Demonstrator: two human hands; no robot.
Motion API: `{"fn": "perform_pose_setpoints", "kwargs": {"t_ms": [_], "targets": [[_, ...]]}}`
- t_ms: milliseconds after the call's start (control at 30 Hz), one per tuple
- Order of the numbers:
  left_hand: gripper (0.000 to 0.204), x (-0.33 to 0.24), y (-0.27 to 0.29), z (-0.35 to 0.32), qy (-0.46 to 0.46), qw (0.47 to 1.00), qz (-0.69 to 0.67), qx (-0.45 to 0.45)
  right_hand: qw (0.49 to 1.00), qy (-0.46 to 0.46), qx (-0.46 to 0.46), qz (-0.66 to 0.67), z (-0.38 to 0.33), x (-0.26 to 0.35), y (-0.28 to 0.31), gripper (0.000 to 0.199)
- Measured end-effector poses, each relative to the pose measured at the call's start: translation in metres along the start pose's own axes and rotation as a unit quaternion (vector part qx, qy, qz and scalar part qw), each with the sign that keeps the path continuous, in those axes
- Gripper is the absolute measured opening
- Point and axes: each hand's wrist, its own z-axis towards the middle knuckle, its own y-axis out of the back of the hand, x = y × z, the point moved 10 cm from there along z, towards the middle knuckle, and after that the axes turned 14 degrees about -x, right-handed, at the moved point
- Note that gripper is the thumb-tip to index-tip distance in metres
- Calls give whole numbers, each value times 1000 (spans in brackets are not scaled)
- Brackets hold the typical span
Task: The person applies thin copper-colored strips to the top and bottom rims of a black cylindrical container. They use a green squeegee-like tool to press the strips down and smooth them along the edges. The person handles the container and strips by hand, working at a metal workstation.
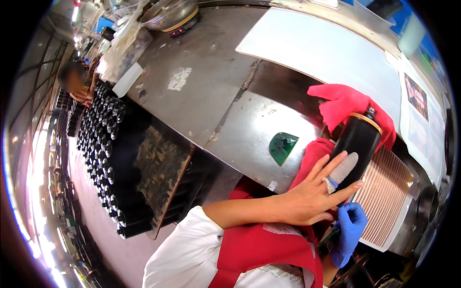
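A black cylindrical bottle (357, 139) with a gold ring and a narrow neck lies tilted on a red cloth (336, 98). My left hand (319, 192) rests across its lower body, fingers spread around the side; one finger wears a grey-white wrap with a blue band. Close below, near the bottle's base, is my right hand (351, 228) in a blue glove, its fingers pinched together. What they hold is hidden; something dark green shows beside them. A translucent green scraper-like piece (283, 148) lies on the metal table to the left.
The metal table (206, 91) carries a white board (307, 43) and a metal pan (168, 14) at the back. A ribbed white tray (384, 197) stands at right. Many black bottles (101, 139) fill the left side, where another person (77, 81) is.
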Motion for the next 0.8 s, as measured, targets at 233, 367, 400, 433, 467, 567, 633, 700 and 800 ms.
{"fn": "perform_pose_setpoints", "kwargs": {"t_ms": [233,367,400,433,467,567,633,700,800], "targets": [[68,-2,2,-5,-48,995,56,-60,1000,9,20,-10,4,-6,-1,12],[63,1,-2,-2,-30,997,55,-51,1000,-9,15,-9,3,-7,6,12],[62,5,-4,-3,-7,997,67,-42,999,-15,39,-9,4,-11,0,12],[61,9,-9,-2,12,997,72,-33,999,-21,43,-13,6,-17,1,12],[60,14,-11,-3,36,996,81,-29,998,-25,44,-20,9,-20,5,12],[74,17,-6,-1,10,998,58,-37,997,-47,67,-8,7,-12,-5,12],[85,20,1,-1,29,998,-3,-59,996,-57,62,5,10,-12,-6,12],[95,31,-1,-11,70,993,-81,-40,997,-55,55,13,11,-11,3,12],[104,42,-2,-19,99,992,-77,12,997,-56,29,46,9,-12,14,12]]}}
